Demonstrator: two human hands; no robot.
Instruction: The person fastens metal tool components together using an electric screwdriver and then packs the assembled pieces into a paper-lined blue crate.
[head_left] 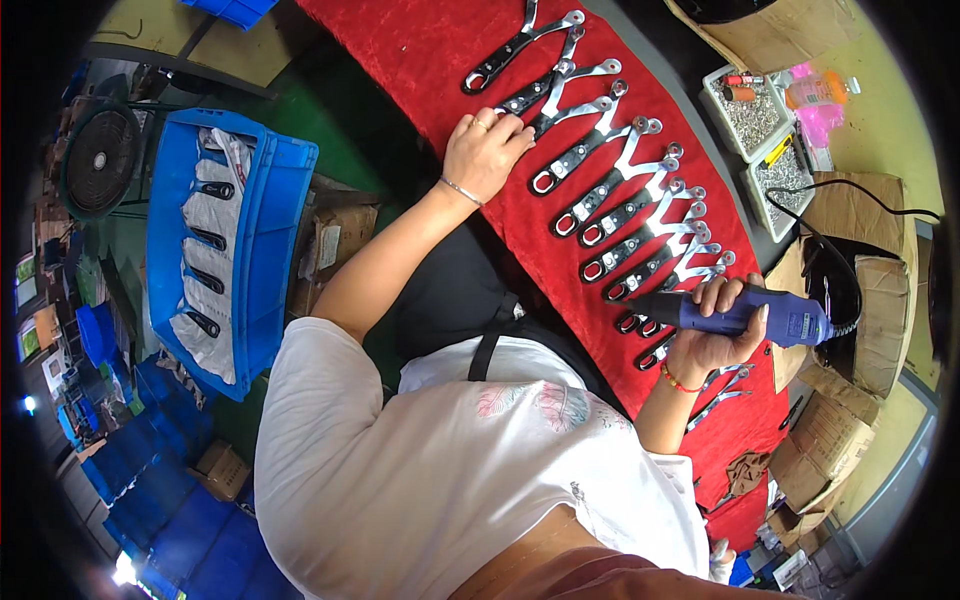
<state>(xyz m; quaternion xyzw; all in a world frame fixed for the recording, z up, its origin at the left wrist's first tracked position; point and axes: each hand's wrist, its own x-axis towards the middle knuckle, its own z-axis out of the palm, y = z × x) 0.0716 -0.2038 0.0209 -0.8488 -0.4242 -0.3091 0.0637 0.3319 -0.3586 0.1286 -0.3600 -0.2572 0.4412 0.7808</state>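
My left hand (487, 155) is at the near edge of a red cloth, its fingers curled down over the end of a black-handled, Y-shaped metal tool (546, 122); the fingertips are partly hidden. My right hand (718, 335) is wrapped round a purple corded electric screwdriver (740, 314), held over the right part of the cloth. Its dark front end points left toward the row. Several similar tools (575, 160) lie side by side between my hands, black handles toward me and shiny forked arms away from me. More metal pieces (720, 398) lie right of my right wrist.
The red cloth (400, 50) covers a long table. Beyond it stand white trays (745, 115) of small metal parts, an orange bottle (822, 90) and cardboard boxes (880, 320). To my left, a blue crate (270, 250) holds black-handled pieces on pale wrapping, near a fan (100, 160).
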